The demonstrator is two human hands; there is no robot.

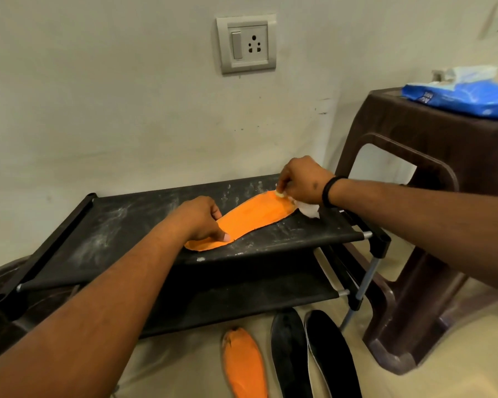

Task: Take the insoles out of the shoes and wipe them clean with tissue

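Wiping under way: my left hand point(203, 218) presses fingertips on the heel of a flat orange foam insole point(250, 216) lying on the dusty black fabric shelf point(121, 222), while my right hand point(302, 180), at the insole's two o'clock end, pinches a crumpled white tissue point(309, 209) against its toe. Three more insoles, one orange point(243, 366) and two black point(314, 357), wait at six o'clock; next, I judge, comes stroking the tissue heelward.

A pale scuffed wall point(112, 96) carries a socket point(246, 43) at twelve o'clock; a brown stool point(414, 168) (plastic) stands at three o'clock on cream floor point(457, 380).
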